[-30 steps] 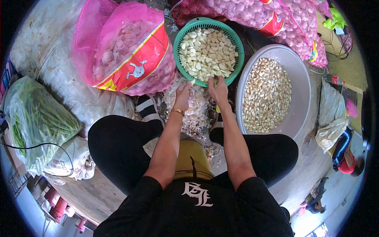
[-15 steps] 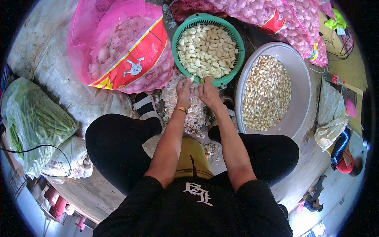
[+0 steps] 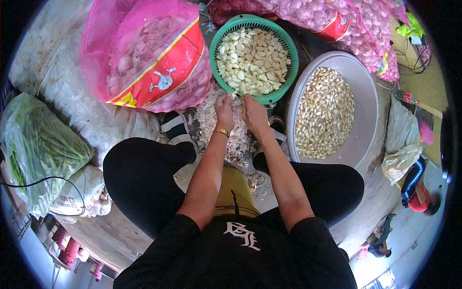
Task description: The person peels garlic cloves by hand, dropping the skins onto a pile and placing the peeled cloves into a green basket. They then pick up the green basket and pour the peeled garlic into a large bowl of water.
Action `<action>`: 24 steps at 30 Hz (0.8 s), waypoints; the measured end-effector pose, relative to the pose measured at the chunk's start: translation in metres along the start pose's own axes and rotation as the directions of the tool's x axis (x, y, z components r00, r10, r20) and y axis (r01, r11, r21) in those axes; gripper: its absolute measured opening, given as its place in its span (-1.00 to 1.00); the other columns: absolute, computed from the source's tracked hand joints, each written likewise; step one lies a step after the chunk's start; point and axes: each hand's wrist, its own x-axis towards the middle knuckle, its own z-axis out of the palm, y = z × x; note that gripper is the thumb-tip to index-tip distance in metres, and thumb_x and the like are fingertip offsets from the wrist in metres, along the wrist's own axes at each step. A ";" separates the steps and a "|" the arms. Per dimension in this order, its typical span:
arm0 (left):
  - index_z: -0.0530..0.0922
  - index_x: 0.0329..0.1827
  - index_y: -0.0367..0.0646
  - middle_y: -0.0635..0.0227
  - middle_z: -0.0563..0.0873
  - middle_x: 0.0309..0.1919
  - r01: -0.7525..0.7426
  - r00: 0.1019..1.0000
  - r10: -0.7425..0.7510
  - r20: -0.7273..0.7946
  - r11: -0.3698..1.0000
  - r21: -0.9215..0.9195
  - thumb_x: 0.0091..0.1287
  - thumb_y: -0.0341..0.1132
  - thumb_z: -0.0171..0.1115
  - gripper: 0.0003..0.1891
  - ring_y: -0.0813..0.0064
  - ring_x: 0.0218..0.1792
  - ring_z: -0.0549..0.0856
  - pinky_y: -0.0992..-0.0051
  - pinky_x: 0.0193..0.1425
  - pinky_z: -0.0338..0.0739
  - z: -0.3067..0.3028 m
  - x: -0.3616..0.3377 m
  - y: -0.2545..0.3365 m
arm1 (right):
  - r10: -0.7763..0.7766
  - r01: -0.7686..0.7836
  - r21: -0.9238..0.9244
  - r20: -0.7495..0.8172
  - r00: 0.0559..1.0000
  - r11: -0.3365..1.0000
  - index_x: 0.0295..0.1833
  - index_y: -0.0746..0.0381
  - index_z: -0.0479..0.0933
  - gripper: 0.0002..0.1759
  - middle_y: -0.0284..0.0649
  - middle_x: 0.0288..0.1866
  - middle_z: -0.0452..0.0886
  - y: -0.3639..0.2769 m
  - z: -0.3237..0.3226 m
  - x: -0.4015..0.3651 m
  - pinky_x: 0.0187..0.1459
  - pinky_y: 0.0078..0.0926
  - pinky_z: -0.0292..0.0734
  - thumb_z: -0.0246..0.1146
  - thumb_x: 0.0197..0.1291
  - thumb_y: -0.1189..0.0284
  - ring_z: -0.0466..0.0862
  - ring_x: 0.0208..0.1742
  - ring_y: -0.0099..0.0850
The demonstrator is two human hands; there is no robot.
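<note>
My left hand [image 3: 224, 113], with a gold band at the wrist, is closed at the near rim of a green basket [image 3: 294, 60]. A pale bit, apparently a garlic clove, shows at its fingertips. Close beside it, my right hand [image 3: 254, 114] is curled with fingers pinched; what it holds is too small to make out. Peeled garlic cloves [image 3: 252, 58] fill the basket. Below both hands lies a heap of papery garlic skins [image 3: 236, 139]. Right of the basket, a grey basin [image 3: 368, 115] holds many unpeeled cloves [image 3: 325, 113].
A pink mesh sack of garlic [image 3: 149, 58] stands at left, and more garlic sacks [image 3: 356, 33] lie at upper right. A clear bag of long green vegetables [image 3: 45, 149] is at far left. Two other people, one in red [image 3: 419, 197], are at far right.
Both hands have shifted slightly and remain together at the basket's near rim. The pale clove at my left fingertips is less visible now. Basket and basin stay in place.
</note>
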 end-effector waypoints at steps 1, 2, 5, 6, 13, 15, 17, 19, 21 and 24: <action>0.46 -0.25 -0.08 0.53 0.51 -0.47 -0.013 1.000 0.013 0.002 1.000 0.008 0.41 -0.18 0.24 -0.80 0.68 -0.65 0.37 0.64 -0.63 0.23 -0.001 0.000 0.000 | 0.001 -0.001 0.000 0.001 1.000 1.000 -0.06 0.27 0.35 -0.81 0.15 -0.32 0.59 0.000 0.000 -0.001 -0.24 0.07 0.47 0.06 0.36 0.38 0.59 -0.25 0.17; 0.46 -0.24 -0.09 0.53 0.51 -0.46 -0.028 1.000 0.028 0.004 0.999 0.017 0.41 -0.18 0.24 -0.79 0.68 -0.65 0.37 0.65 -0.63 0.23 -0.001 0.000 -0.001 | 0.008 -0.009 0.003 0.002 1.000 1.000 -0.05 0.27 0.34 -0.81 0.16 -0.31 0.58 0.000 0.000 -0.001 -0.23 0.07 0.46 0.06 0.36 0.38 0.59 -0.23 0.17; 0.46 -0.24 -0.10 0.52 0.51 -0.44 -0.024 1.000 0.024 -0.004 1.000 0.018 0.40 -0.17 0.24 -0.78 0.69 -0.64 0.37 0.65 -0.62 0.25 0.001 -0.001 0.001 | 0.036 -0.036 0.001 0.005 0.999 0.999 -0.01 0.27 0.36 -0.79 0.16 -0.24 0.60 -0.004 0.002 -0.003 -0.19 0.08 0.48 0.06 0.34 0.39 0.60 -0.20 0.16; 0.46 -0.24 -0.10 0.52 0.51 -0.44 -0.022 1.000 0.022 -0.004 1.000 0.018 0.40 -0.17 0.24 -0.78 0.69 -0.64 0.37 0.65 -0.62 0.25 -0.001 0.001 -0.003 | 0.057 -0.057 -0.004 0.006 0.998 0.998 0.01 0.27 0.38 -0.77 0.15 -0.19 0.62 -0.005 0.003 -0.004 -0.17 0.08 0.50 0.07 0.32 0.40 0.62 -0.18 0.15; 0.47 -0.24 -0.09 0.54 0.49 -0.49 -0.062 0.998 0.062 -0.002 0.998 0.020 0.39 -0.15 0.26 -0.77 0.70 -0.64 0.38 0.64 -0.62 0.26 -0.002 0.005 -0.007 | 0.032 -0.033 -0.146 -0.006 0.999 0.989 -0.10 0.27 0.35 -0.88 0.07 -0.21 0.59 -0.017 0.005 -0.005 -0.19 -0.05 0.59 0.05 0.28 0.48 0.63 -0.14 0.04; 0.47 -0.25 -0.08 0.54 0.49 -0.51 -0.051 0.999 0.051 -0.004 0.998 0.023 0.39 -0.15 0.26 -0.77 0.70 -0.64 0.38 0.64 -0.62 0.26 -0.001 0.002 -0.004 | 0.017 -0.013 -0.231 0.017 1.000 0.973 -0.16 0.26 0.33 -0.90 0.01 -0.23 0.58 -0.018 0.004 -0.005 -0.21 -0.15 0.63 0.07 0.24 0.51 0.64 -0.15 -0.03; 0.48 -0.27 -0.08 0.55 0.47 -0.55 -0.052 0.999 0.052 0.001 0.999 0.017 0.40 -0.15 0.25 -0.78 0.69 -0.66 0.37 0.63 -0.62 0.26 0.001 0.000 -0.001 | -0.032 0.033 -0.252 0.006 0.999 0.967 -0.14 0.28 0.33 -0.89 0.03 -0.24 0.58 -0.013 0.010 -0.004 -0.22 -0.12 0.60 0.07 0.24 0.50 0.64 -0.16 0.00; 0.48 -0.27 -0.08 0.56 0.47 -0.56 -0.066 0.998 0.066 -0.002 0.998 0.025 0.40 -0.16 0.25 -0.79 0.69 -0.67 0.36 0.63 -0.63 0.26 0.004 -0.001 0.001 | -0.083 0.079 -0.272 -0.003 0.997 0.959 -0.12 0.29 0.33 -0.87 0.05 -0.24 0.58 -0.019 0.008 0.000 -0.23 -0.10 0.58 0.06 0.25 0.50 0.64 -0.18 0.02; 0.47 -0.28 -0.08 0.56 0.46 -0.57 -0.081 0.997 0.081 -0.007 0.996 0.034 0.40 -0.18 0.25 -0.79 0.69 -0.67 0.35 0.63 -0.63 0.26 0.002 0.000 0.001 | 0.003 0.037 -0.399 0.100 0.995 0.916 -0.12 0.29 0.32 -0.85 0.01 -0.23 0.59 -0.025 0.006 0.003 -0.23 -0.16 0.62 0.09 0.23 0.50 0.65 -0.17 -0.04; 0.54 -0.21 -0.11 0.52 0.59 -0.36 -0.068 0.997 0.067 0.028 0.998 0.020 0.37 -0.26 0.28 -0.86 0.68 -0.34 0.51 0.60 -0.25 0.42 -0.003 0.003 -0.003 | 0.023 0.021 -0.423 0.099 0.995 0.906 -0.12 0.30 0.31 -0.83 0.01 -0.23 0.59 -0.026 0.012 0.006 -0.24 -0.15 0.64 0.10 0.22 0.49 0.65 -0.16 -0.04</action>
